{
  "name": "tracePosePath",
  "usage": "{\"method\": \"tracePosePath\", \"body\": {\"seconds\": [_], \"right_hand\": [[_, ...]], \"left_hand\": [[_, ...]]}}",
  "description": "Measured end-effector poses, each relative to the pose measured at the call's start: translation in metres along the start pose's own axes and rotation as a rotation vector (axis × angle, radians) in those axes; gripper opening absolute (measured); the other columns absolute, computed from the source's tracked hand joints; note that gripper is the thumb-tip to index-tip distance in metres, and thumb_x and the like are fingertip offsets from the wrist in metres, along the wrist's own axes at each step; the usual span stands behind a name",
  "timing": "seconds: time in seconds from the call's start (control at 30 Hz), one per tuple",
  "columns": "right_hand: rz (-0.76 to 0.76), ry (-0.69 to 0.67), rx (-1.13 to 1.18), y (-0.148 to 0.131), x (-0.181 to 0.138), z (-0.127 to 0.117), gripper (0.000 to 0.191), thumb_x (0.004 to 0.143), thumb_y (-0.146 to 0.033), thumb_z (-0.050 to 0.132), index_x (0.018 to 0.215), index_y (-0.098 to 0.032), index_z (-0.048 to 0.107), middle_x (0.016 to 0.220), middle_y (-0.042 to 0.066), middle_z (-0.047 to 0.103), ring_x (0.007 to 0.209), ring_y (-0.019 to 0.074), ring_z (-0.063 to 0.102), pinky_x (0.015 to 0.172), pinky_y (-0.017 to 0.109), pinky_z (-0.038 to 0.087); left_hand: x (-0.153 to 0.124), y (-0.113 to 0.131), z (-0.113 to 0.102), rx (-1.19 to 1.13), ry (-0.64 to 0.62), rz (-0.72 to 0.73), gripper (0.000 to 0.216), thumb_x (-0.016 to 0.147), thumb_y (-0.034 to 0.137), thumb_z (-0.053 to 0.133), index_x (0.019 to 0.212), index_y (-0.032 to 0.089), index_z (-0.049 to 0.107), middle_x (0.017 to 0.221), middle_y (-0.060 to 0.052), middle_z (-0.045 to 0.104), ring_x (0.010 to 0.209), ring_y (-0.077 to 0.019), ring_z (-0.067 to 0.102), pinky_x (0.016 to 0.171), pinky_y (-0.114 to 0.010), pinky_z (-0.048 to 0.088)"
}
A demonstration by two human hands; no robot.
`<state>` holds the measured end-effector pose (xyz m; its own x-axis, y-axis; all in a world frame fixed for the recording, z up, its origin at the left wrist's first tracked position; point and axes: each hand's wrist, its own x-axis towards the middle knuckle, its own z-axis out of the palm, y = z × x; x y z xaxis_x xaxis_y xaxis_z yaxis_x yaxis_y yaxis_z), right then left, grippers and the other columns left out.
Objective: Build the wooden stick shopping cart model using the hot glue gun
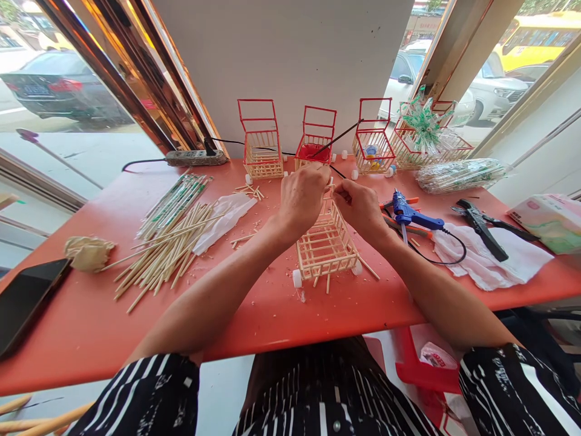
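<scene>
A small cart built of wooden sticks (327,243), with white wheel caps, lies on the red table (254,303) in front of me. My left hand (303,197) is closed in a pinch at the cart's far upper edge. My right hand (361,206) is closed beside it on the same edge, fingertips nearly touching the left. What the fingers pinch is too small to name; it looks like a thin stick on the cart's frame.
A pile of chopsticks (167,242) lies at left, with a phone (25,300) and crumpled paper (88,252). A blue glue gun (411,215), black tool (483,227) and white cloth (492,260) lie right. Finished red-framed carts (262,142) line the wall beside a power strip (195,157).
</scene>
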<state>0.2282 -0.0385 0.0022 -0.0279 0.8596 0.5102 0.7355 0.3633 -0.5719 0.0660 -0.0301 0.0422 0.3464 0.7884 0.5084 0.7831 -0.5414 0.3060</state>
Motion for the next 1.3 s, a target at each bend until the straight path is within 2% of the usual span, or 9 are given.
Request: {"method": "tracePosePath", "body": {"seconds": [0.3, 0.5, 0.97, 1.3], "right_hand": [[0.008, -0.002, -0.015, 0.0016, 0.0011, 0.0, 0.012, 0.088, -0.021, 0.059, 0.077, -0.023, 0.064, 0.074, 0.002, 0.072, 0.066, 0.0168, 0.058, 0.068, 0.03, 0.043], [-0.008, 0.015, -0.033, 0.0021, 0.0008, 0.0007, 0.012, 0.089, -0.021, 0.058, 0.078, -0.022, 0.064, 0.074, 0.003, 0.071, 0.066, 0.0163, 0.057, 0.068, 0.03, 0.041], [-0.018, 0.041, -0.042, 0.0026, 0.0002, 0.0035, 0.012, 0.089, -0.02, 0.058, 0.078, -0.022, 0.064, 0.071, 0.001, 0.068, 0.063, 0.0157, 0.054, 0.067, 0.03, 0.041], [-0.018, 0.041, -0.062, 0.0025, 0.0014, 0.0048, 0.011, 0.088, -0.018, 0.058, 0.078, -0.022, 0.062, 0.073, 0.001, 0.068, 0.064, 0.0153, 0.054, 0.067, 0.029, 0.04]], "left_hand": [[0.0002, 0.0076, -0.0068, 0.027, -0.072, -0.01, 0.018, 0.098, 0.01, 0.063, 0.084, 0.02, 0.069, 0.101, -0.009, 0.076, 0.094, -0.0268, 0.07, 0.073, -0.035, 0.044], [0.0006, 0.0049, -0.0033, 0.034, -0.023, 0.016, 0.022, 0.099, 0.011, 0.059, 0.083, 0.022, 0.069, 0.098, -0.008, 0.077, 0.091, -0.0249, 0.067, 0.069, -0.034, 0.043], [-0.0005, 0.008, -0.0069, 0.183, -0.096, 0.01, 0.026, 0.1, 0.009, 0.05, 0.099, 0.023, 0.073, 0.106, -0.008, 0.078, 0.097, -0.0257, 0.07, 0.07, -0.034, 0.045], [-0.0003, 0.0032, 0.0003, 0.153, -0.065, 0.005, 0.028, 0.104, 0.014, 0.048, 0.098, 0.023, 0.074, 0.108, -0.01, 0.077, 0.097, -0.0264, 0.071, 0.073, -0.035, 0.045]]}}
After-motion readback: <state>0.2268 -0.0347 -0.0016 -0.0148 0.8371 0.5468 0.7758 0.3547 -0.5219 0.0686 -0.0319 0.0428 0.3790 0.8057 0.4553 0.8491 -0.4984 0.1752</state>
